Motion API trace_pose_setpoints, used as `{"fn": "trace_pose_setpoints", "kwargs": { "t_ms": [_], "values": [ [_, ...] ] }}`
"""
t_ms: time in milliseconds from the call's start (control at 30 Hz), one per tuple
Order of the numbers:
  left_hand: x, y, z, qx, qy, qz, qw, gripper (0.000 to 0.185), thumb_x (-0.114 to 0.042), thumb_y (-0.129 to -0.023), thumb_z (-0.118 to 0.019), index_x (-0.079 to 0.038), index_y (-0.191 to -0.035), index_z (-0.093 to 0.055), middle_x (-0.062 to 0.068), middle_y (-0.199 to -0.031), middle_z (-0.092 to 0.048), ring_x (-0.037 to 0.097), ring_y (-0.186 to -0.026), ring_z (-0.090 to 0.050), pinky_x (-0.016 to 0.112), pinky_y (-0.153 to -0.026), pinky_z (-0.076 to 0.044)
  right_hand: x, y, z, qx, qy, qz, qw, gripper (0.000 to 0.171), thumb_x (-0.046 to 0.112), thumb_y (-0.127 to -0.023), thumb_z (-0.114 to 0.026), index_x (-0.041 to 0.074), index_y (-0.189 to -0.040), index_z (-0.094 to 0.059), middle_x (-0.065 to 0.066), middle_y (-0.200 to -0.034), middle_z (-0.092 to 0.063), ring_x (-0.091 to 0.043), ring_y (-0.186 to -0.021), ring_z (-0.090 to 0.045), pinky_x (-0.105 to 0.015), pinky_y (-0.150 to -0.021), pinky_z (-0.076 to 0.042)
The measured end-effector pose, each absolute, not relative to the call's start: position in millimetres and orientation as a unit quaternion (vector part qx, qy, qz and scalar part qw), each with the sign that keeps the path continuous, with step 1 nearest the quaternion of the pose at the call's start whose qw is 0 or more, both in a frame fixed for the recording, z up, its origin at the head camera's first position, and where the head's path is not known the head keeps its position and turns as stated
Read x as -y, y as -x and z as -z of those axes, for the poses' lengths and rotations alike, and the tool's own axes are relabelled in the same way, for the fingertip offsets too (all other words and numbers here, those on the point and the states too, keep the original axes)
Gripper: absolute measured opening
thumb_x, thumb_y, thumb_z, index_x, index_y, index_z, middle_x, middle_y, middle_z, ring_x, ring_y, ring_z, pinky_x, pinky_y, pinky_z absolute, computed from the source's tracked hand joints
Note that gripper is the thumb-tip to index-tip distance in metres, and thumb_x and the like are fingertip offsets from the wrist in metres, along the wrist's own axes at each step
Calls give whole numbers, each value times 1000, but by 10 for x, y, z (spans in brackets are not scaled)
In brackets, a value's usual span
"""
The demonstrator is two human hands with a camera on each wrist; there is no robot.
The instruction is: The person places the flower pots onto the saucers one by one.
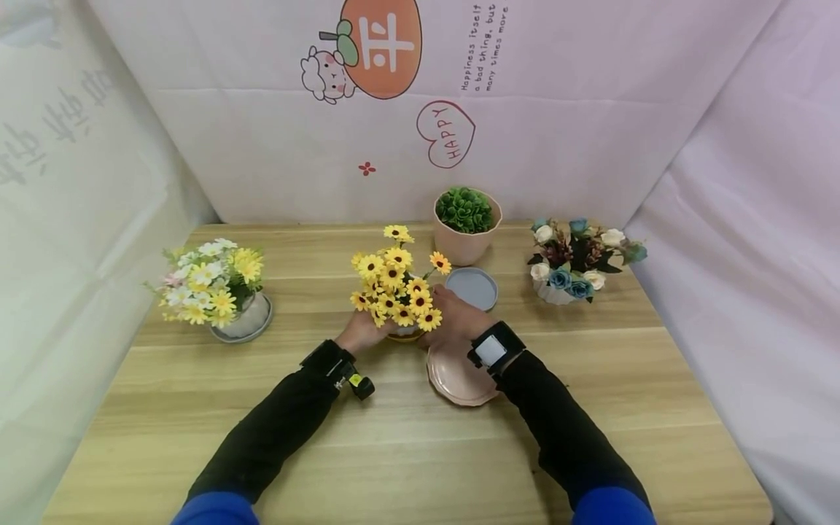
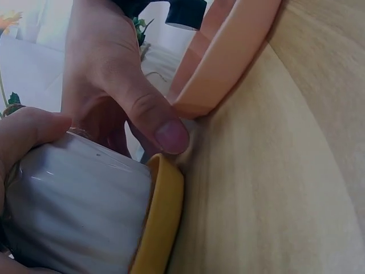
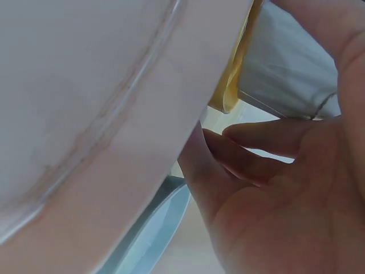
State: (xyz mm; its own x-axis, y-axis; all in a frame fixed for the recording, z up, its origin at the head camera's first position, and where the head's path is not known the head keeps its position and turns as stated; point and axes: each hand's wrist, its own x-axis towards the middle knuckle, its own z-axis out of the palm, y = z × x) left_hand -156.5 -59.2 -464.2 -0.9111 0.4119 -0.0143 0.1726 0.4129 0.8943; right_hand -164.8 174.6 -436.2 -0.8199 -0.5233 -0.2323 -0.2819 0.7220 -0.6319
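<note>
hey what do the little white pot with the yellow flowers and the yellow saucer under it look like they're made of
White pot: likely glazed ceramic, with a glossy, ribbed wall that shows highlights. Yellow saucer: smooth and matte with a thick rounded rim, so plastic or ceramic; can't tell which. Yellow flowers: look artificial, with uniform petals.

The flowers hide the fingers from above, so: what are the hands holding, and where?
Both hands, left hand and right hand, grip the sunflower pot by its white sides.

upright white pot of yellow daisies [image 1: 395,288] on yellow saucer [image 2: 162,220], mid-table
</note>
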Motion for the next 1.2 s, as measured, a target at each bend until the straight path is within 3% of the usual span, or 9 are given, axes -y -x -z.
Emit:
{"fn": "trace_pose_setpoints", "kwargs": {
  "t_ms": [200,300,367,533,733,800,867,967,1200],
  "values": [
    [604,1574,4693,-835,-226,-494,89,68,-1,-92,-66,13,-153,-38,33,-154,-48,50,-148,-44,58,-128,-34,-1779,1640,4383,-903,264,301,156,73,9,-88,-80,-6,-153,-48,-30,-156,-46,-47,-147,-43,-60,-124,-37],
    [604,1576,4717,-841,-248,-475,71,67,-2,-93,-67,15,-151,-39,34,-153,-49,51,-147,-43,59,-127,-34,-1778,1646,4390,-902,309,290,85,43,-8,-87,-69,-13,-128,-60,-30,-127,-59,-42,-116,-60,-52,-104,-52],
    [609,1574,4728,-849,-246,-463,65,68,-2,-92,-68,16,-151,-38,35,-153,-48,51,-147,-43,60,-127,-33,-1769,1664,4387,-904,327,272,40,23,-18,-83,-60,-12,-105,-59,-22,-102,-58,-33,-91,-58,-42,-84,-51],
    [642,1586,4743,-849,-240,-464,78,71,-2,-93,-68,16,-153,-36,36,-155,-44,52,-149,-40,60,-128,-32,-1734,1705,4346,-910,308,272,51,32,-28,-78,-44,3,-82,-37,-4,-82,-33,-18,-74,-38,-31,-73,-30],
    [668,1612,4740,-827,-240,-495,114,67,1,-94,-66,14,-153,-37,34,-153,-48,50,-148,-43,58,-127,-35,-1676,1683,4316,-899,284,320,95,33,-22,-75,-50,1,-99,-50,-14,-93,-50,-27,-89,-50,-38,-82,-40],
    [655,1608,4720,-820,-234,-510,113,69,1,-93,-70,12,-153,-38,32,-153,-49,48,-147,-45,57,-127,-36,-1654,1658,4308,-888,286,346,101,46,-16,-77,-62,-2,-120,-56,-22,-119,-58,-33,-112,-55,-43,-101,-47],
    [634,1593,4691,-818,-224,-520,103,71,-2,-91,-75,8,-153,-42,28,-152,-53,45,-146,-49,55,-126,-38,-1633,1629,4295,-870,281,386,121,65,-7,-84,-72,-3,-145,-49,-24,-149,-49,-35,-138,-47,-49,-120,-40],
    [582,1570,4631,-813,-218,-530,101,73,-7,-88,-83,0,-151,-48,22,-150,-58,39,-144,-52,53,-125,-40,-1606,1595,4289,-852,282,417,145,87,3,-89,-78,1,-163,-33,-20,-169,-31,-33,-151,-35,-50,-128,-31],
    [552,1498,4589,-833,-199,-501,122,70,-8,-91,-78,0,-153,-46,21,-153,-55,39,-146,-51,52,-126,-39,-1491,1588,4325,-863,313,376,125,84,0,-84,-81,-1,-158,-41,-20,-158,-48,-33,-141,-51,-48,-119,-43]
  ]
}}
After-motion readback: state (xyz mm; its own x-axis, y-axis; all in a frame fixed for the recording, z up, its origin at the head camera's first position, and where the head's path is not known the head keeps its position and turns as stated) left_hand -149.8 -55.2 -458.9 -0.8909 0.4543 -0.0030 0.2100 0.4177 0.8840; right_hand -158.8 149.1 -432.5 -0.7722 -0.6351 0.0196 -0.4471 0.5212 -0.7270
